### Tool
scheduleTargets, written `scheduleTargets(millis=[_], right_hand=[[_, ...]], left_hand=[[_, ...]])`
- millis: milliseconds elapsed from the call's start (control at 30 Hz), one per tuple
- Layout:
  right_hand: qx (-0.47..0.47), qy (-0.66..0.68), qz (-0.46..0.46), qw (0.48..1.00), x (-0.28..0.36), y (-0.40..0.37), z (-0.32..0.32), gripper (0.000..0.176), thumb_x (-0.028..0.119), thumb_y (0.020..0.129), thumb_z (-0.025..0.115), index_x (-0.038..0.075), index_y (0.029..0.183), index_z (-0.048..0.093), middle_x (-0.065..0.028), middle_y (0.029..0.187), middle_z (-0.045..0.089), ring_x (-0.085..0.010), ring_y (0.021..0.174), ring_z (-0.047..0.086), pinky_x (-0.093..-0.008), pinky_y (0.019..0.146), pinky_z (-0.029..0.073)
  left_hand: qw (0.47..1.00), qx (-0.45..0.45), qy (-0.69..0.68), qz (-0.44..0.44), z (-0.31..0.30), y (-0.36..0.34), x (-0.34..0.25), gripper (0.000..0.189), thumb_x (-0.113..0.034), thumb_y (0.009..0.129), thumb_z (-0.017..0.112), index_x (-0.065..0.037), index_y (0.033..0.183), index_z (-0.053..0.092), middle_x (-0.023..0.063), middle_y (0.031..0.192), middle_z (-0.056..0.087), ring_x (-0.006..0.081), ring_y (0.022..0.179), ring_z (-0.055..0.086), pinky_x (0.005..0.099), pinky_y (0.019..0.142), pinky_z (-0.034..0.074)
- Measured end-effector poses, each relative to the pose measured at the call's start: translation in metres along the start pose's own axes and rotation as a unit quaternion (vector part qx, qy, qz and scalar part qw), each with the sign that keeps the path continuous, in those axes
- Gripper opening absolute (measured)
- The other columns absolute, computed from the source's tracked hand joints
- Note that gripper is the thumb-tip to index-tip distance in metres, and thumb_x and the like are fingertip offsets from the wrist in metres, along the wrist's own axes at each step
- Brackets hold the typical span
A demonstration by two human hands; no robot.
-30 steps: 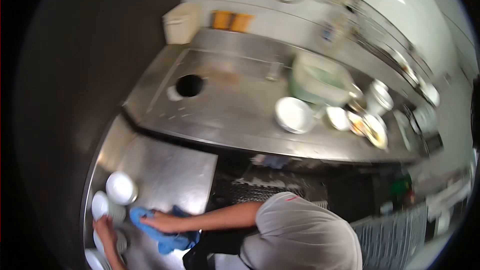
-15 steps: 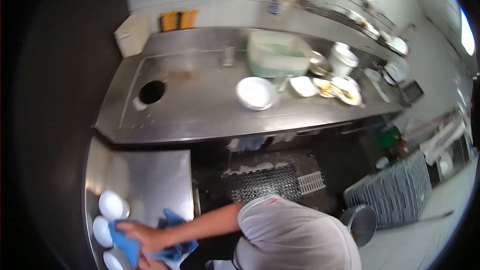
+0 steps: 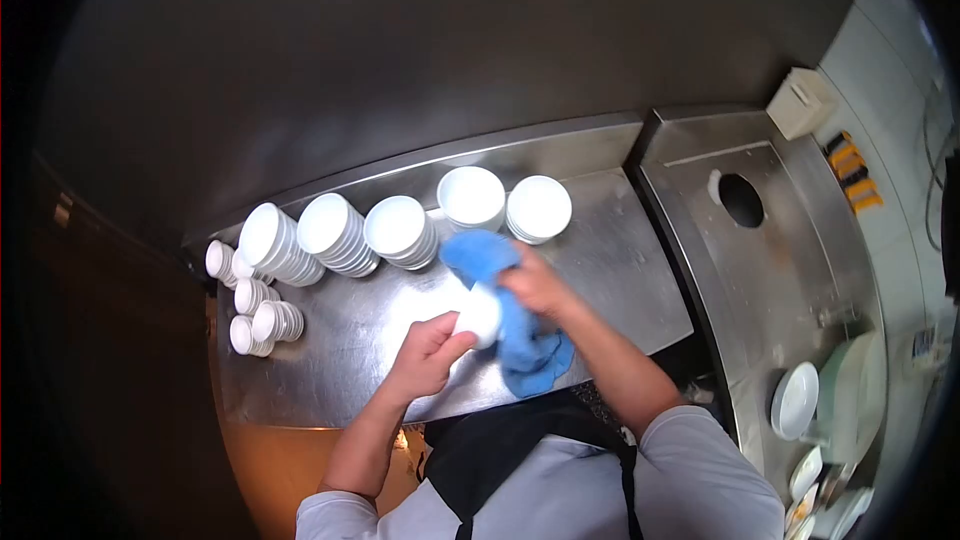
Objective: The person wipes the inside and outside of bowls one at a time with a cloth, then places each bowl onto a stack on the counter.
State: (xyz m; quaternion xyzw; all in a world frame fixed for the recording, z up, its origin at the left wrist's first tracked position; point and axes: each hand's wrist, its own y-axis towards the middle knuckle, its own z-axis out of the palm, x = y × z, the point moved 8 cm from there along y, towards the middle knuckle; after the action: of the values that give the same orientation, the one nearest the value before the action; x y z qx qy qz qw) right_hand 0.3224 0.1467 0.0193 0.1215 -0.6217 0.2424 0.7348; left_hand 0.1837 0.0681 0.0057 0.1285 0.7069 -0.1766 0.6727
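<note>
My left hand (image 3: 425,352) grips a small white bowl (image 3: 480,316) by its lower edge above the steel counter (image 3: 350,340). My right hand (image 3: 538,283) presses a blue cloth (image 3: 515,325) against the bowl's right side; the cloth wraps up over the bowl and hangs down below my wrist. Both hands meet at the bowl, in front of the row of stacked bowls.
Several stacks of white bowls (image 3: 400,228) line the back of the counter against a dark wall. Small white cups (image 3: 262,322) are stacked at the left end. To the right is a steel worktop with a round hole (image 3: 741,200) and white plates (image 3: 797,400).
The view has swung from the far worktop round to the counter with the stacks. The cloth and my hands came up off the counter and now hold a small bowl between them.
</note>
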Motion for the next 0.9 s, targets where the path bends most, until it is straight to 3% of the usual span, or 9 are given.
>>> scheduleTargets(millis=[100, 167, 267, 300, 433, 567, 700, 833, 900], right_hand=[[-0.073, 0.192, -0.011, 0.979, -0.024, -0.007, -0.016, 0.029, 0.007, 0.085, 0.060, -0.001, 0.113, 0.064, -0.0091, 0.112, 0.066, -0.0181, 0.096, 0.064, -0.0335, 0.085, 0.052], [-0.112, 0.174, -0.016, 0.978, -0.030, 0.000, -0.013, 0.026, 0.008, 0.086, 0.061, 0.000, 0.110, 0.065, -0.0082, 0.105, 0.067, -0.0173, 0.092, 0.064, -0.0326, 0.083, 0.051], [-0.096, 0.211, -0.032, 0.972, -0.020, 0.006, 0.010, 0.026, 0.010, 0.087, 0.062, 0.000, 0.111, 0.065, -0.0069, 0.100, 0.068, -0.0168, 0.090, 0.064, -0.0321, 0.083, 0.051], [-0.081, 0.233, -0.035, 0.968, -0.019, 0.004, 0.018, 0.027, 0.011, 0.087, 0.062, 0.000, 0.112, 0.064, -0.0064, 0.099, 0.068, -0.0167, 0.090, 0.064, -0.0320, 0.083, 0.051], [0.057, -0.157, -0.281, 0.945, 0.004, -0.027, 0.063, 0.028, 0.004, 0.081, 0.060, -0.004, 0.108, 0.062, -0.0189, 0.114, 0.062, -0.0330, 0.103, 0.061, -0.0398, 0.093, 0.047], [0.214, -0.344, -0.484, 0.775, 0.002, -0.022, 0.056, 0.024, 0.004, 0.069, 0.064, 0.001, 0.093, 0.061, -0.0169, 0.103, 0.060, -0.0336, 0.095, 0.058, -0.0417, 0.088, 0.046], [0.052, -0.400, -0.525, 0.749, 0.048, -0.029, 0.027, 0.017, 0.011, 0.070, 0.062, 0.002, 0.084, 0.059, -0.0137, 0.095, 0.059, -0.0314, 0.090, 0.058, -0.0410, 0.085, 0.046], [0.228, -0.532, -0.519, 0.629, 0.011, -0.033, 0.063, 0.051, 0.024, 0.069, 0.067, -0.004, 0.111, 0.059, -0.0219, 0.119, 0.057, -0.0375, 0.122, 0.051, -0.0548, 0.114, 0.028], [0.221, -0.542, -0.434, 0.685, -0.012, -0.014, 0.052, 0.069, 0.029, 0.067, 0.068, -0.006, 0.125, 0.052, -0.0255, 0.130, 0.051, -0.0405, 0.132, 0.042, -0.0567, 0.117, 0.017]], left_hand=[[0.944, -0.044, -0.310, 0.101, -0.018, 0.007, -0.012, 0.052, -0.024, 0.097, 0.058, 0.006, 0.136, 0.044, 0.0161, 0.135, 0.054, 0.0258, 0.125, 0.052, 0.0381, 0.108, 0.039], [0.930, -0.259, -0.224, 0.132, -0.035, 0.012, -0.024, 0.058, -0.028, 0.098, 0.056, 0.004, 0.143, 0.037, 0.0151, 0.143, 0.046, 0.0265, 0.131, 0.046, 0.0392, 0.112, 0.032], [0.915, -0.266, 0.202, 0.226, -0.018, 0.012, -0.044, 0.064, -0.027, 0.095, 0.056, 0.000, 0.148, 0.031, 0.0209, 0.149, 0.035, 0.0327, 0.139, 0.033, 0.0412, 0.116, 0.022], [0.931, -0.291, 0.111, 0.191, -0.025, 0.017, -0.020, 0.068, -0.031, 0.091, 0.059, -0.001, 0.145, 0.033, 0.0214, 0.142, 0.042, 0.0331, 0.134, 0.040, 0.0413, 0.112, 0.029], [0.857, -0.231, -0.458, 0.049, -0.015, 0.039, 0.008, 0.067, -0.047, 0.091, 0.048, -0.003, 0.140, 0.039, 0.0212, 0.128, 0.053, 0.0396, 0.117, 0.055, 0.0516, 0.100, 0.045], [0.825, -0.173, -0.538, -0.005, -0.024, 0.036, 0.028, 0.059, -0.049, 0.093, 0.044, -0.004, 0.129, 0.054, 0.0188, 0.121, 0.061, 0.0346, 0.115, 0.058, 0.0486, 0.100, 0.046], [0.794, -0.179, -0.577, -0.067, -0.018, 0.036, 0.025, 0.055, -0.050, 0.095, 0.042, -0.005, 0.121, 0.061, 0.0148, 0.118, 0.065, 0.0300, 0.112, 0.060, 0.0452, 0.100, 0.046], [0.806, -0.097, -0.570, -0.124, 0.005, 0.041, 0.028, 0.053, -0.048, 0.095, 0.044, -0.004, 0.120, 0.061, 0.0145, 0.119, 0.064, 0.0305, 0.110, 0.061, 0.0449, 0.100, 0.046], [0.840, -0.194, -0.495, -0.109, -0.004, 0.041, 0.027, 0.050, -0.044, 0.096, 0.047, -0.002, 0.119, 0.060, 0.0159, 0.115, 0.065, 0.0296, 0.106, 0.062, 0.0436, 0.099, 0.046]])
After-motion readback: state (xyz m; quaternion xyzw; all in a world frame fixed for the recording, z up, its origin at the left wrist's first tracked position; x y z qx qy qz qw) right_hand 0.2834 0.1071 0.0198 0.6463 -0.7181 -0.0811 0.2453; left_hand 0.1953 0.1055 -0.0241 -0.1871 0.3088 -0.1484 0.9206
